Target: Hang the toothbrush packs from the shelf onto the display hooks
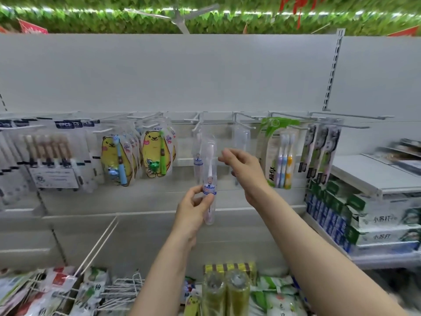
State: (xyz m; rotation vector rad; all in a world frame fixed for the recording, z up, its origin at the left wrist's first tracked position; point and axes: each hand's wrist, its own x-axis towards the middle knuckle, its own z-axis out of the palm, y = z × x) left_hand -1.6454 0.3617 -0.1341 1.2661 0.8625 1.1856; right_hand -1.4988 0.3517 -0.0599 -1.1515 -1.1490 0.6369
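Note:
My left hand [193,207] grips a clear toothbrush pack [210,169] by its lower half and holds it upright in front of the hook rail. A white brush and a blue label show inside it. Just behind hangs a similar clear pack [197,153] on a white display hook [196,126]. My right hand [241,161] hovers to the right of the held pack's top, fingers loosely curled and holding nothing. Another clear pack [241,142] hangs on the hook behind my right hand.
Yellow bear packs [157,153] and multi-brush packs [52,153] hang to the left. A green three-brush pack [281,156] and dark packs [321,151] hang to the right. Stacked toothpaste boxes [364,215] fill the right shelf. Loose wire hooks [123,290] and goods lie below.

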